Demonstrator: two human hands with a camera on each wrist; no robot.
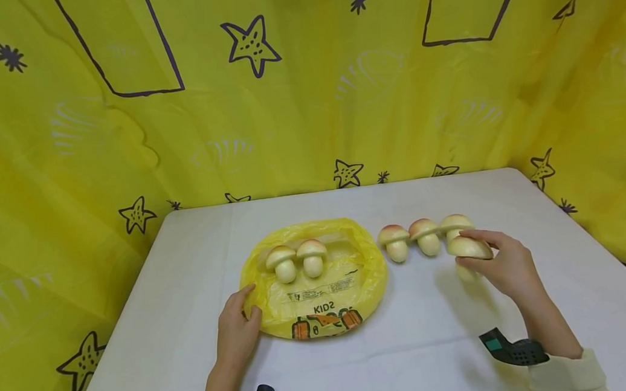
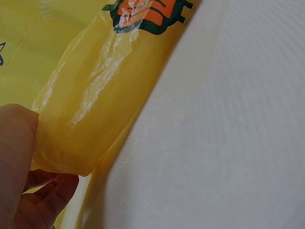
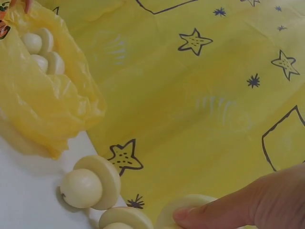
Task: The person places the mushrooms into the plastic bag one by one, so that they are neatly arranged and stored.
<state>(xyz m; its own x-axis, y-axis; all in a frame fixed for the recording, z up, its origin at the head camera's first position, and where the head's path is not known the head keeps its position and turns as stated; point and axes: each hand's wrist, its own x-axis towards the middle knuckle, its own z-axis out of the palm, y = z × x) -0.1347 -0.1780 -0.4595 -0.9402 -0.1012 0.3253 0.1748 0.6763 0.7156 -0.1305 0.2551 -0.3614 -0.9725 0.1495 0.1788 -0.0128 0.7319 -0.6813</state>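
Observation:
A yellow plastic bag (image 1: pixel 325 291) lies on the table with its mouth spread wide and its rim rolled. Two toy mushrooms (image 1: pixel 313 265), pale with reddish caps, sit inside it. At the bag's left rim, my left hand (image 1: pixel 236 331) holds the edge between thumb and fingers; the left wrist view shows the plastic (image 2: pixel 90 114) caught there. My right hand (image 1: pixel 505 261) grips another mushroom (image 1: pixel 468 248) by its cap, tilted, close in front of a row of three more mushrooms (image 1: pixel 425 236). In the right wrist view the thumb (image 3: pixel 214 212) presses on that cap.
A white cloth (image 1: pixel 368 367) covers the table. Behind and beside it hangs a yellow curtain (image 1: pixel 306 99) with drawn stars. The mushroom row stands just right of the bag. Black straps (image 1: pixel 514 351) sit on both wrists.

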